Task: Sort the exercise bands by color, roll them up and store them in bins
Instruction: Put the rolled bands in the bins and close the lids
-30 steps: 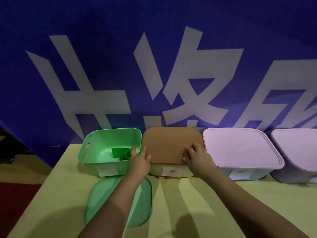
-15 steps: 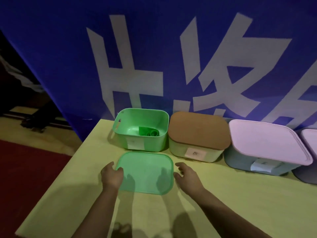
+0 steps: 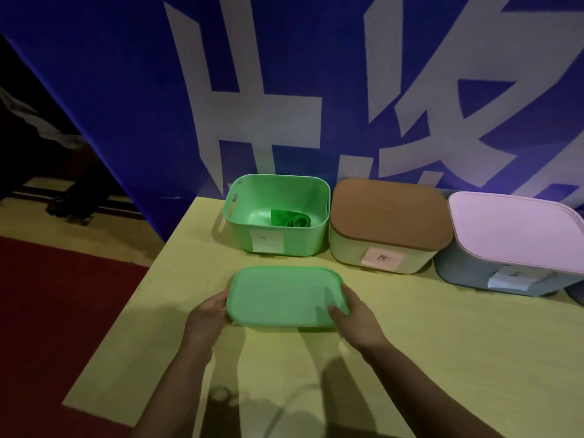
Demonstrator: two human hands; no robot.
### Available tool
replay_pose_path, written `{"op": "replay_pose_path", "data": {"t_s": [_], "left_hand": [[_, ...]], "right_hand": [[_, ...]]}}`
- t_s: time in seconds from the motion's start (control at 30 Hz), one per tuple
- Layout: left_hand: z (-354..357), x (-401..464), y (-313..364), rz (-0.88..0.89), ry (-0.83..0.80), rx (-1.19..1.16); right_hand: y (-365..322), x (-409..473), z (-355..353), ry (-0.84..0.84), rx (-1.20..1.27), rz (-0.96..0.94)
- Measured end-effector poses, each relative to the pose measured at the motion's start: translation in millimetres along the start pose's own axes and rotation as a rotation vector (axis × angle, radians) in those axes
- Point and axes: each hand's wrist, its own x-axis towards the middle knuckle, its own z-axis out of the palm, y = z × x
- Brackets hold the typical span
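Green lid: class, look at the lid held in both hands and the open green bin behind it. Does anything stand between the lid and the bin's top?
Nothing visible does. The green lid is held by the left hand and right hand; only bare table lies before the green bin, whose top is open, with a rolled green band low inside.

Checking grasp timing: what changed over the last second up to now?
Both hands left the brown lid and came down to the green lid on the table. The left hand and right hand now grip its side edges. The green bin stays open with the rolled green band inside; the other bins remain lidded.
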Motion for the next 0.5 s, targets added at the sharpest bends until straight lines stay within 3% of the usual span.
{"op": "replay_pose_path", "data": {"t_s": [0.27,0.4,0.5], "left_hand": [[-16,-9,39,0.407,0.022,0.15],[-17,6,66,0.346,-0.052,-0.089],[-21,25,90,0.274,-0.07,-0.281]], "right_hand": [[-42,-16,-31,0.232,0.203,-0.069],[-69,-9,-47,0.338,0.335,-0.176],[-94,5,-51,0.275,0.309,-0.29]]}}
